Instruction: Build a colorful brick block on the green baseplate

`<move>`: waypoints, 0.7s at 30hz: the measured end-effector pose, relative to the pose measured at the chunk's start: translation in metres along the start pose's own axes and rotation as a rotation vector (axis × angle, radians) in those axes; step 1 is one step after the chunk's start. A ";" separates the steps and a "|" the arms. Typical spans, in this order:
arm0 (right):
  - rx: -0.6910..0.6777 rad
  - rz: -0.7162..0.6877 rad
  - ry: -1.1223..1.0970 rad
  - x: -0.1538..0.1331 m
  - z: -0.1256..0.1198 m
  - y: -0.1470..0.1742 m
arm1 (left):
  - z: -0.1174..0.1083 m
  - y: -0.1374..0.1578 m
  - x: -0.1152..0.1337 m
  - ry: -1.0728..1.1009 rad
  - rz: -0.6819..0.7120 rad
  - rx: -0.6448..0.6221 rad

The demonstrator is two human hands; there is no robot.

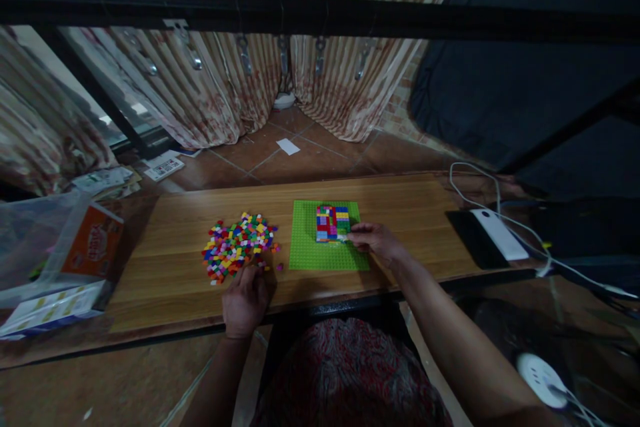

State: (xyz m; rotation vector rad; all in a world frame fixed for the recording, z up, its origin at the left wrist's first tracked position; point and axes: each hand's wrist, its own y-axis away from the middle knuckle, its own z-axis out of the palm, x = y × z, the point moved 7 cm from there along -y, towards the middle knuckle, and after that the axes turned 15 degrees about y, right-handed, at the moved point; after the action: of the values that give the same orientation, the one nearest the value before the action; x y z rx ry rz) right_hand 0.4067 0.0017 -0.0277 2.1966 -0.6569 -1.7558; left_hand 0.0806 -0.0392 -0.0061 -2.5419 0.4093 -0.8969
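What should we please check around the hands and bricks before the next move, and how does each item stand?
1. Green board lying on the table: ok.
2. Brick build on the board: ok.
3. Right hand at the build: ok.
4. Left hand by the brick pile: ok.
5. All loose bricks in the pile: not ok, a purple brick lies apart.
6. Brick in the left hand: cannot tell.

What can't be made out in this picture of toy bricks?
All in the head view:
Left hand: its own back hides whether it grips anything.
Right hand, at the brick build: too blurred to tell whether it pinches anything.
Clear box: cut off by the left edge.
Printed sheet: writing too small to read.
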 end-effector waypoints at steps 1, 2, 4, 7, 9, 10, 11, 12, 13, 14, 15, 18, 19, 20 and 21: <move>-0.004 0.010 -0.009 0.001 0.000 0.000 | 0.000 0.000 0.000 0.002 -0.003 -0.002; -0.008 0.018 -0.019 0.002 0.001 -0.001 | 0.000 0.000 0.000 0.003 -0.006 -0.002; -0.018 0.031 -0.043 0.004 0.001 -0.001 | 0.000 -0.001 -0.001 0.005 -0.012 -0.001; -0.025 0.035 -0.078 0.005 0.003 0.000 | 0.001 -0.001 -0.001 0.011 -0.022 -0.006; -0.020 0.025 -0.093 0.005 0.003 0.001 | 0.001 -0.002 -0.001 0.013 -0.020 -0.010; -0.016 0.018 -0.098 0.005 0.003 0.002 | 0.000 -0.002 -0.001 0.012 -0.020 -0.009; -0.012 0.009 -0.102 0.005 0.003 0.002 | 0.000 -0.002 -0.001 0.010 -0.020 -0.007; -0.006 -0.001 -0.102 0.005 0.004 0.002 | 0.000 -0.003 -0.001 0.011 -0.022 -0.007; 0.003 -0.014 -0.098 0.005 0.004 0.002 | 0.000 -0.003 -0.001 0.014 -0.023 -0.008; 0.013 -0.032 -0.093 0.005 0.004 0.002 | -0.001 -0.003 0.000 0.020 -0.022 -0.009; 0.025 -0.050 -0.087 0.004 0.004 0.002 | -0.001 -0.003 0.000 0.026 -0.020 -0.009; 0.059 -0.092 -0.063 0.002 0.004 0.001 | -0.002 -0.004 0.001 0.028 -0.014 -0.005; 0.065 -0.103 -0.053 0.001 0.004 0.001 | -0.002 -0.004 0.002 0.025 -0.016 -0.002; 0.071 -0.111 -0.041 0.000 0.004 0.001 | -0.003 -0.004 0.002 0.020 -0.021 0.002; 0.077 -0.119 -0.030 -0.001 0.005 0.002 | -0.003 -0.003 0.002 0.018 -0.027 0.004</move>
State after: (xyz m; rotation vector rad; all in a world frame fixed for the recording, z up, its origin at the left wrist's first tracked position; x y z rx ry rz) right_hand 0.4014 0.0012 -0.0269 2.3089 -0.6221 -1.8539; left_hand 0.0806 -0.0376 -0.0015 -2.5432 0.3794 -0.9294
